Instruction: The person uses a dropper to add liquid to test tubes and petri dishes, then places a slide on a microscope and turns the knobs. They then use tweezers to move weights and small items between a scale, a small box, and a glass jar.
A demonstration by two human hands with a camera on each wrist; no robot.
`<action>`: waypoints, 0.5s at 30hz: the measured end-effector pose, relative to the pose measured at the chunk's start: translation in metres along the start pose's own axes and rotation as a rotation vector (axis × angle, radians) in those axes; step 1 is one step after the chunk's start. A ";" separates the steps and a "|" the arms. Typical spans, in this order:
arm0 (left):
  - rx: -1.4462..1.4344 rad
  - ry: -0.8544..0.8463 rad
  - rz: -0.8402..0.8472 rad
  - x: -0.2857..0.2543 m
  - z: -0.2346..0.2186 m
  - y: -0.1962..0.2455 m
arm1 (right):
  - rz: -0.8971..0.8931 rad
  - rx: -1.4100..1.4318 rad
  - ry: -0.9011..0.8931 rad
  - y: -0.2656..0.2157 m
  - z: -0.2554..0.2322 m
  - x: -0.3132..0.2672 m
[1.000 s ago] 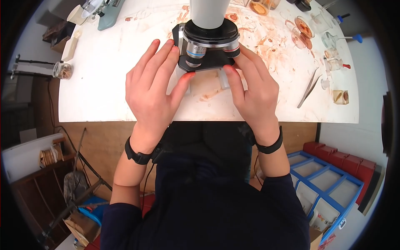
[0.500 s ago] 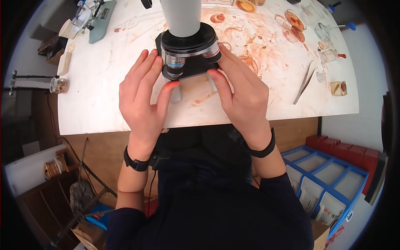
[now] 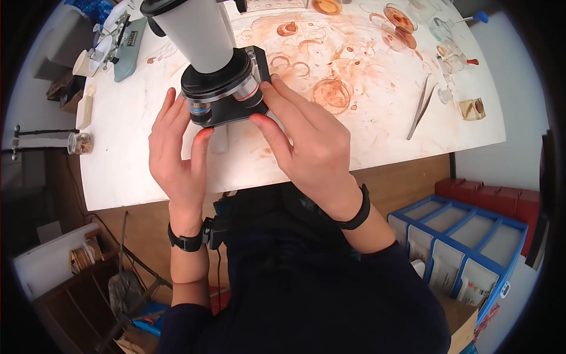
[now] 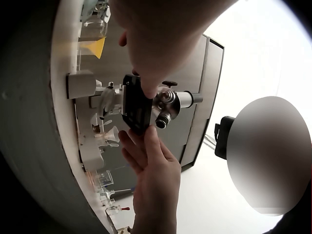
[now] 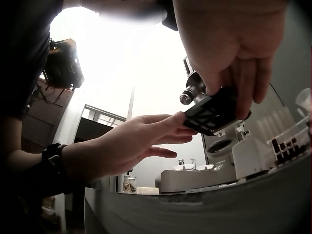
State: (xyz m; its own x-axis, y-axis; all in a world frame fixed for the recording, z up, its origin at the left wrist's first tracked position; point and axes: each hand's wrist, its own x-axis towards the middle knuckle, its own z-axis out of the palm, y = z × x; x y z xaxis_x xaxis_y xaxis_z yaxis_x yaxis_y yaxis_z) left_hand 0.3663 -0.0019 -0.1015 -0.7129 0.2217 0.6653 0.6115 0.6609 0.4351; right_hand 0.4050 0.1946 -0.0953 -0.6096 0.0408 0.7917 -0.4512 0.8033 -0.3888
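A microscope [image 3: 197, 38] with a white tube and a black nosepiece stands on the table, to the left in the head view. Objective lenses [image 3: 247, 95] point down over its black stage [image 3: 227, 111]. My left hand [image 3: 175, 156] holds the stage's left side, thumb at the front corner. On the other side, my right hand [image 3: 315, 133] pinches the right corner between thumb and fingers. From the right wrist view, the underside of the stage [image 5: 212, 112] shows between both hands. The light base [image 5: 195, 179] sits below it on the table.
Tweezers [image 3: 421, 109] lie to the right, near a small glass block [image 3: 473, 109]. A petri dish [image 3: 401, 19] and glassware stand at the back right. A grey-green instrument [image 3: 131, 50] and a jar [image 3: 80, 143] are on the left. Reddish stains mark the white tabletop [image 3: 377, 133].
The head view has shifted, so the microscope and both hands now appear further left. The microscope looks more tilted in this view. Both hands keep their places at the stage.
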 end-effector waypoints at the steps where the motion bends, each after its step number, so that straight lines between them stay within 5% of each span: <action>1: 0.006 -0.017 0.000 0.001 -0.001 0.000 | -0.006 0.005 -0.008 0.002 0.000 0.000; 6: -0.132 -0.122 -0.074 -0.005 -0.005 -0.001 | 0.149 0.167 -0.098 0.006 -0.015 -0.002; 10: -0.426 -0.212 -0.289 -0.019 -0.006 0.002 | 0.092 -0.061 -0.171 0.037 -0.037 -0.005; 15: -0.435 -0.239 -0.317 -0.034 -0.003 0.004 | 0.142 -0.229 -0.394 0.060 -0.056 -0.002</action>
State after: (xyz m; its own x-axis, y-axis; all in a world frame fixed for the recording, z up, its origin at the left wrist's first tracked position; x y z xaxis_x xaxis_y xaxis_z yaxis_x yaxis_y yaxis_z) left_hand 0.3943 -0.0085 -0.1206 -0.9107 0.2502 0.3288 0.4045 0.3778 0.8329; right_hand 0.4155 0.2761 -0.0934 -0.8754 -0.0327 0.4822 -0.2170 0.9181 -0.3316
